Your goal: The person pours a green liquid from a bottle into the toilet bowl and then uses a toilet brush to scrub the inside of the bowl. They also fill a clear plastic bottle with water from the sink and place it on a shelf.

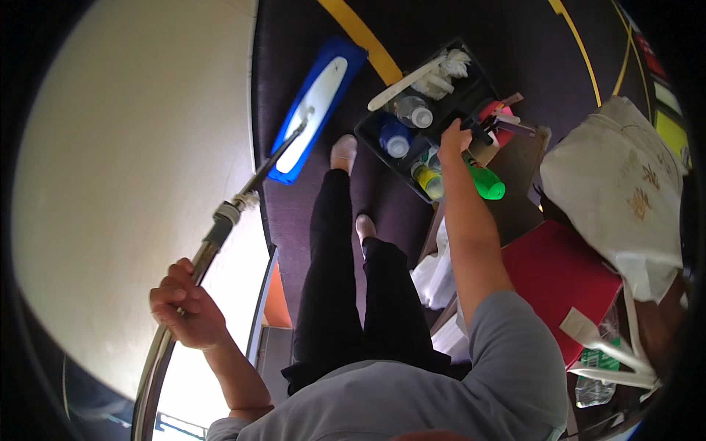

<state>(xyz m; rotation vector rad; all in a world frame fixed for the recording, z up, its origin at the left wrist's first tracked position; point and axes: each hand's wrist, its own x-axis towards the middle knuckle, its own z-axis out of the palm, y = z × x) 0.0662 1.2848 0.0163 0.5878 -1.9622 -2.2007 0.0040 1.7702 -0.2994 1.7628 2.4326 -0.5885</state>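
My left hand [187, 308] is wrapped around the metal pole [205, 259] of a flat mop. Its white plate [317, 107] with a blue pad [298, 165] is at the pole's far end, near the pale wall. My right hand [456, 140] grips the middle handle of a black cleaning caddy [380, 151]. Inside the caddy are a clear bottle [412, 112], a blue bottle [395, 138], a yellow-labelled bottle [429, 181], a green bottle [488, 181] and a white-handled brush [408, 82]. The fingers partly hide the handle.
A pale wall [138, 138] runs along the left. Yellow tape [364, 38] marks the dark floor [397, 204]. To the right are a cardboard box [515, 171], a white bag [612, 182], a red panel [557, 281] and a clear plastic bottle [595, 391].
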